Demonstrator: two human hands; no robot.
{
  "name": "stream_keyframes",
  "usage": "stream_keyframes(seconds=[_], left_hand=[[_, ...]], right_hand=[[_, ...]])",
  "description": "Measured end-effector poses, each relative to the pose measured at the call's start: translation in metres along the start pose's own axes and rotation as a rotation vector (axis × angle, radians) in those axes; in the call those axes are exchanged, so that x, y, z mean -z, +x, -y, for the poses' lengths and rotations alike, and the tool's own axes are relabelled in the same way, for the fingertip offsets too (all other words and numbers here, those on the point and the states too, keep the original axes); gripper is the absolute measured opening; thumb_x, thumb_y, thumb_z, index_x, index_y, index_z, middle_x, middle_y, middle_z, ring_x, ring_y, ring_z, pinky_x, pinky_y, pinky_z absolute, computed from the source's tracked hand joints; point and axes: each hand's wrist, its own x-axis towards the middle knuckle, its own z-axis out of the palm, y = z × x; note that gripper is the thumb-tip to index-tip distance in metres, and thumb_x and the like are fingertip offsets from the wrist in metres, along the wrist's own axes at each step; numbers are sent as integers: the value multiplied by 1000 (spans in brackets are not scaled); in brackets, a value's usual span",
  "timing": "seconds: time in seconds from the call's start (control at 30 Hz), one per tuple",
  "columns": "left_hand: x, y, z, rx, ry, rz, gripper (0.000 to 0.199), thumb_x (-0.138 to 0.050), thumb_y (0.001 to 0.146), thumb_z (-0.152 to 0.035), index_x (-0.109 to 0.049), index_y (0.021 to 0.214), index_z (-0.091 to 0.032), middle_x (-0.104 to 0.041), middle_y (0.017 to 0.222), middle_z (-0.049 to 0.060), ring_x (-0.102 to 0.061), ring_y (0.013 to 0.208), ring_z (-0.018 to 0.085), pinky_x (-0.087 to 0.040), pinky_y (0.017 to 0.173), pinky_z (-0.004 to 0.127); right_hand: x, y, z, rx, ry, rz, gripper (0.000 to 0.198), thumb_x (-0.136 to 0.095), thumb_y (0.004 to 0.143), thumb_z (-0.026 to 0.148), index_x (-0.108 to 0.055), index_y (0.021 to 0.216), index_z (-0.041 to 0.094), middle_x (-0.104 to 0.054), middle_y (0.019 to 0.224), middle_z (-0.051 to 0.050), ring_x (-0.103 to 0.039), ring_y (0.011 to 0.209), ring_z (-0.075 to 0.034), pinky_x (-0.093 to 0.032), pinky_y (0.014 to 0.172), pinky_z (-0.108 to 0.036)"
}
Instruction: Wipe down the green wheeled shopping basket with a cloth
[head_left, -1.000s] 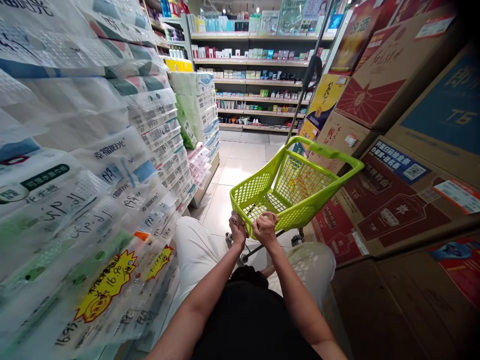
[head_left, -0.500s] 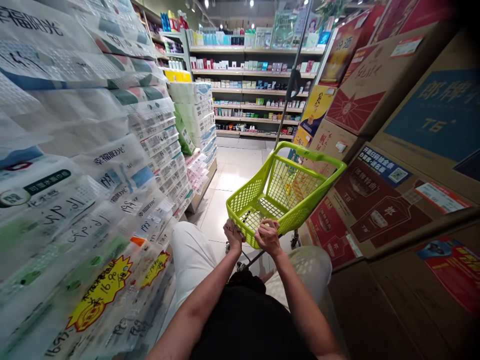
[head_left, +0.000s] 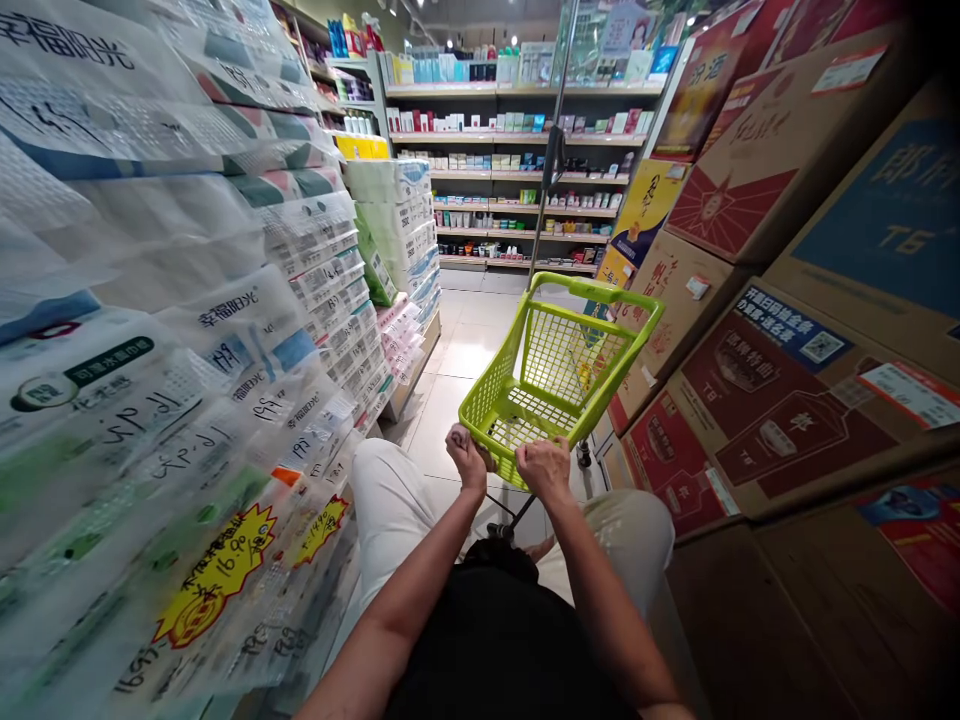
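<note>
Lime-green plastic forms the shopping cart (head_left: 592, 289) just beyond your left hand (head_left: 468, 463) and right hand (head_left: 546, 468), both curled around its near rim, spaced apart, likely for steadiness.

Left arm (head_left: 417, 590) and right arm (head_left: 604, 610), both bare, reach forward from either side of torso (head_left: 502, 650), angling inward so fists near each other. Left hand (head_left: 469, 461) curls tight, fingers partly hidden; left wrist (head_left: 474, 495) nearly straight. Right hand (head_left: 547, 465), just beside it, clenches with back turned upward, right wrist (head_left: 561, 500) in line with forearm. Left knee (head_left: 379, 470) and right knee (head_left: 641, 525) spread wide, hands between.
</note>
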Motion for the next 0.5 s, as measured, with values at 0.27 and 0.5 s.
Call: stream_keyframes(seconds=[0.27,0.5], left_hand=[[4,2,-7,122,-46,32,27,-60,97,-49,-47,102,-26,-56,87,-1,-62,82,15,-55,79,32],[11,15,-20,32,-23,31,29,-63,94,-50,-50,101,-25,-59,100,4,-62,104,18,-52,93,32]], right_hand=[[-7,1,-13,130,95,-35,47,-51,96,22,-60,50,22,-64,53,-3,-53,63,-17,-35,89,-38],[-3,-1,-25,159,126,-17,49,-53,96,23,-56,47,22,-64,54,-1,-52,66,-16,-35,88,-37]])
